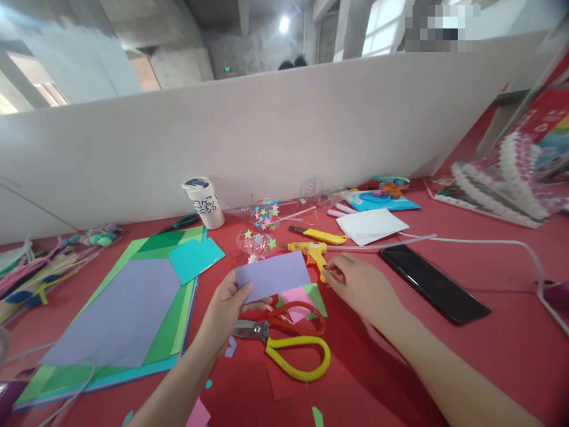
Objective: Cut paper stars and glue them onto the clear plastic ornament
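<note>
My left hand (pixel 231 299) pinches a small purple sheet of paper (pixel 273 276) by its left edge, thumb on top. To the right of that sheet, my right hand (pixel 355 281) has its fingers curled together by the handle of a yellow glue gun (pixel 315 252); whether it touches the handle or holds something small is hidden. Below the sheet lie large scissors (pixel 297 369) with one red and one yellow handle. Pink paper (pixel 296 303) and green paper (pixel 318 302) sit just under the sheet, partly behind the scissors.
At left is a stack of coloured sheets (pixel 120 320) with a turquoise piece (pixel 197 258). Behind stand a white cup (pixel 205 204) and star-decorated balls (pixel 265 214). A yellow utility knife (pixel 317 235), white paper (pixel 372 226) and black phone (pixel 433 284) lie farther right, before a white partition (pixel 267 136).
</note>
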Demonstrator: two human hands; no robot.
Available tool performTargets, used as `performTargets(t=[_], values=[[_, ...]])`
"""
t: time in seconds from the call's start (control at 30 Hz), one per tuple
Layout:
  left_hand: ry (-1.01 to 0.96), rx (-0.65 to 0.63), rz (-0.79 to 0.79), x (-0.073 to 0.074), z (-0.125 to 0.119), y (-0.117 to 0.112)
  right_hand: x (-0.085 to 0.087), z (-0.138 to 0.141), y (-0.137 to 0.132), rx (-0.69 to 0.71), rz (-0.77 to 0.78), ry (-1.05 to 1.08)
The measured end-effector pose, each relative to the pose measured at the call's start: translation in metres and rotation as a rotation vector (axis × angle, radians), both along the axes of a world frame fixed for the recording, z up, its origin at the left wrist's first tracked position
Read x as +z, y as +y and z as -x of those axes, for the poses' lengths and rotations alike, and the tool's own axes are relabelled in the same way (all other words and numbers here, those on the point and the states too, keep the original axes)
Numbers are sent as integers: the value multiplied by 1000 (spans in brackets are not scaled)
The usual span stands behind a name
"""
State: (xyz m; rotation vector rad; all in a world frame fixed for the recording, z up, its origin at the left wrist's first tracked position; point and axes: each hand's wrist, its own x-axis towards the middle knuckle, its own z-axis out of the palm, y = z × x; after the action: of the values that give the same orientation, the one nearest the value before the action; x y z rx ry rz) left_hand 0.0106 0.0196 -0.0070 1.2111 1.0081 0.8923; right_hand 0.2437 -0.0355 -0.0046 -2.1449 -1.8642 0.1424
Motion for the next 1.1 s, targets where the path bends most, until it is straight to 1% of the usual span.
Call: performTargets(t=[0.07, 0.1, 0.17, 0.23, 0.3, 0.4, 0.43, 0.5, 0.6, 0.7, 0.8, 0.93, 1.0, 1.1], values=[[-32, 24, 63, -6, 3, 0, -4, -17, 8, -69, 34, -11], [-43, 50, 68, -7, 6, 0, -7, -20, 11, -73, 48, -13], [-73, 104, 43, -8, 13, 3, -10, -17, 11, -36, 66, -10], [-102, 143, 7, -6, 20, 6, -9, -3, 6, 68, 68, 10], [-117, 162, -7, -5, 24, 8, -6, 17, -3, 219, 68, 39], [-131, 168, -3, -8, 24, 9, -2, 44, -18, 444, 85, 56], [-135, 169, 0, -10, 23, 9, -2, 51, -22, 487, 96, 53], [-149, 166, 8, -13, 21, 8, -6, 62, -27, 519, 106, 36], [-186, 116, 14, -14, 17, 5, -12, 70, -31, 502, 117, 13], [-206, 88, -17, -10, 17, 3, -14, 69, -30, 480, 114, -8], [-206, 162, -74, -4, 22, 7, -13, 59, -30, 480, 85, -16], [-255, 355, -115, -1, 34, 17, -13, 43, -29, 431, 27, -40], [-270, 405, -116, -1, 39, 21, -12, 38, -27, 324, 28, 21], [-278, 394, -108, -2, 40, 22, -8, 36, -24, 186, 103, 227]])
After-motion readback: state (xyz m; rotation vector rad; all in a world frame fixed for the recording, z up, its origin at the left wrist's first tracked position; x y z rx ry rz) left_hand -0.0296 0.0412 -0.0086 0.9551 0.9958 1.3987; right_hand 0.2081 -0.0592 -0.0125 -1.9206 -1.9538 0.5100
